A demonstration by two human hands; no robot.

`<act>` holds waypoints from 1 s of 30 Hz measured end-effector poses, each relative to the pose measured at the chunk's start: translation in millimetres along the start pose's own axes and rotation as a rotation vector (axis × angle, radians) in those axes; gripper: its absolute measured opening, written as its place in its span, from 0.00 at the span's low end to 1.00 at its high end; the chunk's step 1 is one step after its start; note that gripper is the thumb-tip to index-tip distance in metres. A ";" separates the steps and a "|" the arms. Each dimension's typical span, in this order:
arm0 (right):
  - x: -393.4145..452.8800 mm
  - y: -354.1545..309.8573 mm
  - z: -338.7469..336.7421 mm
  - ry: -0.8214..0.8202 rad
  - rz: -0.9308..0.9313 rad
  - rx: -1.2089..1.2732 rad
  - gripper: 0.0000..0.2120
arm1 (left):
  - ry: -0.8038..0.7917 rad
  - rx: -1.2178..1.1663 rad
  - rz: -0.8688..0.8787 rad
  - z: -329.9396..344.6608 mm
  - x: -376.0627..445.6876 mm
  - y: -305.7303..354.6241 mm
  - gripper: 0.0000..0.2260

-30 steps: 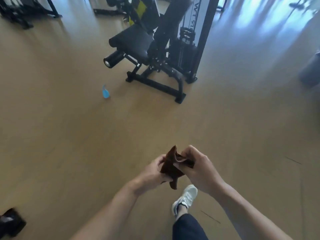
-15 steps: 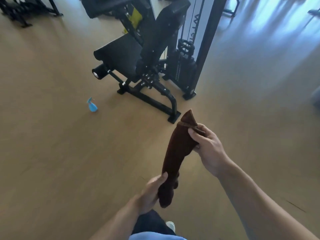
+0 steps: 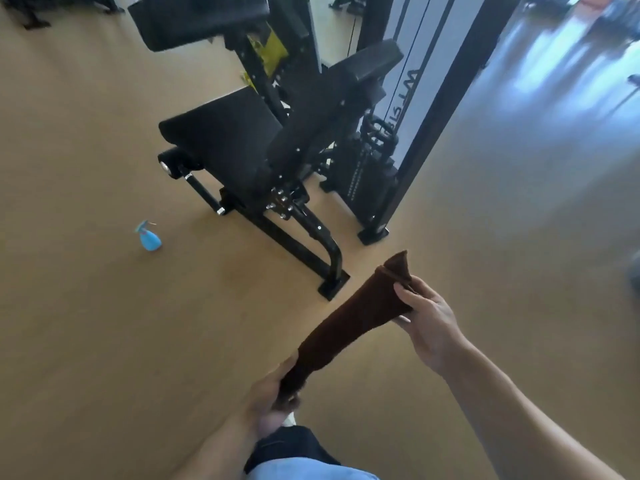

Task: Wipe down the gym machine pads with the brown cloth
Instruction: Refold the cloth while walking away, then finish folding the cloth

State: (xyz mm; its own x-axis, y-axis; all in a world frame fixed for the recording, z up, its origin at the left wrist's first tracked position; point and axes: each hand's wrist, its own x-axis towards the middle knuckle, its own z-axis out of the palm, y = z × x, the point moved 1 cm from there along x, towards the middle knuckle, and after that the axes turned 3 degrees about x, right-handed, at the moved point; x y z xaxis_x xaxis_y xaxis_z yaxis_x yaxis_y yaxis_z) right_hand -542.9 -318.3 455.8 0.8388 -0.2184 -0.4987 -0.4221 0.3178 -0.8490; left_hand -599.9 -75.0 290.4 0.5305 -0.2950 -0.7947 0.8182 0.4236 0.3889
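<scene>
The brown cloth (image 3: pixel 349 323) is stretched into a long roll between both hands, low in the head view. My right hand (image 3: pixel 427 317) grips its upper end and my left hand (image 3: pixel 273 393) grips its lower end. Ahead stands the black gym machine, with a flat seat pad (image 3: pixel 221 133), a tilted back pad (image 3: pixel 332 102) and a third pad (image 3: pixel 194 19) higher up at the top edge. Both hands are well short of the pads, over the floor.
A small blue spray bottle (image 3: pixel 149 237) stands on the tan floor left of the machine. The machine's black base bar (image 3: pixel 304 251) reaches toward me, and its weight stack and upright frame (image 3: pixel 429 116) rise on the right. More dark equipment (image 3: pixel 41 8) sits at far left.
The cloth, bunched between both hands a second ago, has been pulled out long. My right hand rose with its end. The machine now looks nearer and larger.
</scene>
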 end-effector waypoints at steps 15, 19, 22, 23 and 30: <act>341.3 -38.4 -55.2 0.022 0.241 -0.323 0.06 | 0.484 0.136 0.106 126.4 193.1 165.9 0.14; 419.3 -46.3 -69.0 -0.035 0.301 -0.516 0.09 | 0.729 0.115 0.203 160.2 241.7 176.8 0.15; 474.5 -55.2 -77.6 -0.073 0.333 -0.582 0.09 | 0.931 0.306 0.244 172.6 281.6 184.2 0.15; 491.9 -57.2 -80.3 -0.075 0.335 -0.602 0.09 | 0.943 0.363 0.246 174.4 297.4 185.0 0.15; 604.1 -31.3 -87.3 -0.100 0.257 -0.865 0.03 | 0.910 0.515 0.232 183.4 393.9 211.4 0.10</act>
State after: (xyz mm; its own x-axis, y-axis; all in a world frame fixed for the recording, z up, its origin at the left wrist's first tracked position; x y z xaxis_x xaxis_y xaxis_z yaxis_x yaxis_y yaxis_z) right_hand -53.0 -540.7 165.9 0.6918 -0.1422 -0.7079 -0.6774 -0.4674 -0.5681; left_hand -177.3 -258.7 145.0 0.4948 0.5857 -0.6420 0.8263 -0.0881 0.5563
